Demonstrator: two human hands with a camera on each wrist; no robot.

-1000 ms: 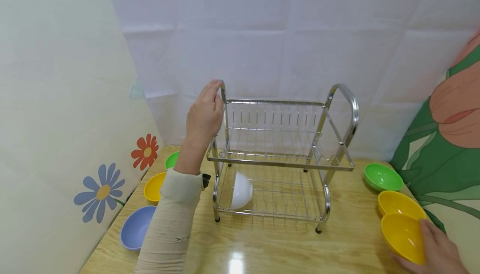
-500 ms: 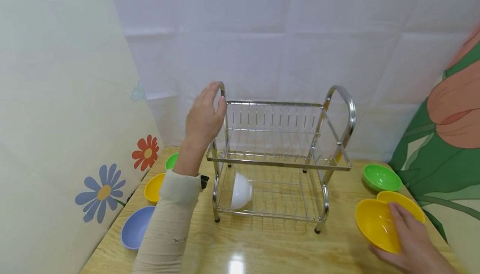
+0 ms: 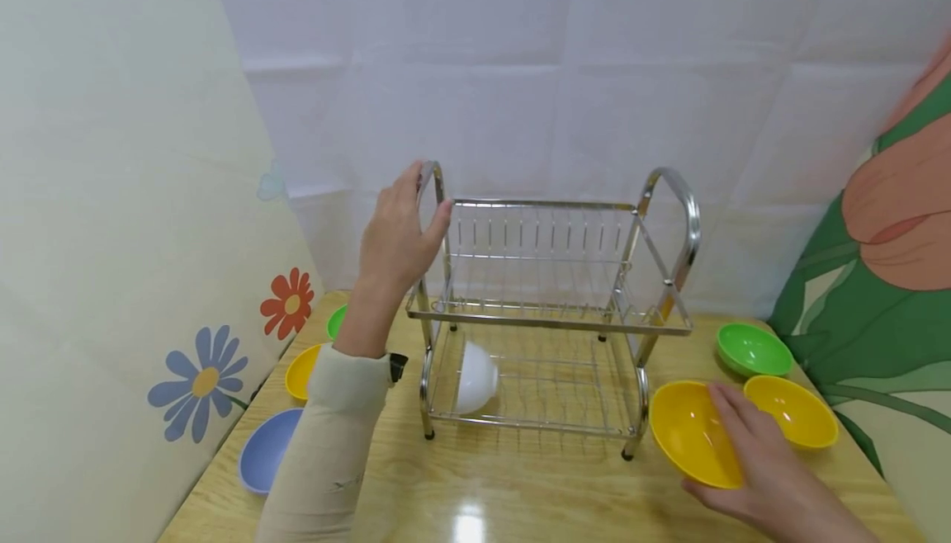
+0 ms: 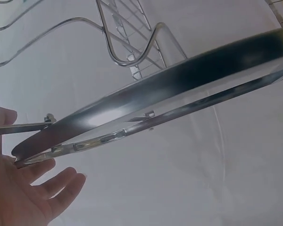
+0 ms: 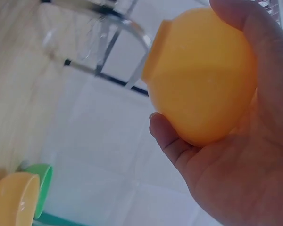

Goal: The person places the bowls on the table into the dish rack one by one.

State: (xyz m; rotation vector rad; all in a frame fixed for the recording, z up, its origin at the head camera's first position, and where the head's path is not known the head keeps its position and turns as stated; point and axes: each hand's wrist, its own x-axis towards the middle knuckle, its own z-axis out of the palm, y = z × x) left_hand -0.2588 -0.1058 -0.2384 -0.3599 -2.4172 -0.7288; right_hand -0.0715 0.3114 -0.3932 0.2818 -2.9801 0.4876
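A two-tier chrome dish rack (image 3: pixel 550 324) stands on the table, with a white bowl (image 3: pixel 477 380) on edge at the left of its lower tier. My left hand (image 3: pixel 394 238) is at the rack's left side handle, fingers extended along it and thumb spread away. In the left wrist view the metal bar (image 4: pixel 179 75) runs between thumb and fingers. My right hand (image 3: pixel 768 469) holds a yellow bowl (image 3: pixel 691 436) by its rim, tilted, beside the rack's front right leg. The right wrist view shows that bowl's rounded outside (image 5: pixel 203 80) between thumb and fingers.
Right of the rack sit a green bowl (image 3: pixel 754 350) and another yellow bowl (image 3: pixel 798 415). At the left edge of the wooden table (image 3: pixel 520 493) are a blue bowl (image 3: pixel 267 452), a yellow bowl (image 3: pixel 300 374) and a green bowl (image 3: pixel 337 322). A white cloth (image 3: pixel 520 73) hangs behind.
My right hand has carried the yellow bowl leftward and slightly up from the right side to near the rack. My left thumb has spread from the handle, and that hand has shifted slightly left.
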